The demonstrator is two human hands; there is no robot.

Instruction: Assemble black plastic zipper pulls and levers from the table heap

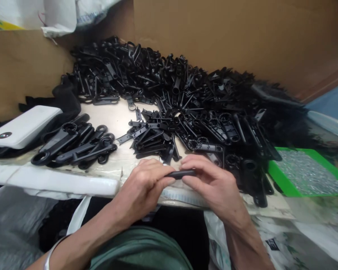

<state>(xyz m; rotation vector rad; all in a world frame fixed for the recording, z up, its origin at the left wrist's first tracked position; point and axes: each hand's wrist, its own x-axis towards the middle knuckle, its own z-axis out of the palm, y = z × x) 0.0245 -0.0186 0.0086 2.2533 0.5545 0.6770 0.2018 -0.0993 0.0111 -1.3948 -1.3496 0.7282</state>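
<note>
Between my two hands, near the table's front edge, is a narrow black plastic part. My left hand pinches one end of it between thumb and fingers. The other end is gripped by the thumb and fingers of my right hand. Just beyond my hands lies a small heap of slim black strips. Several flat black handle-shaped pieces, some with ring ends, are to the right of it. On the left is a cluster of larger black handles with round eyelets.
A large mound of black plastic parts lies against the cardboard wall. A white power bank sits at the left. At the right is a green tray of small shiny metal pieces. White foam lines the front left edge.
</note>
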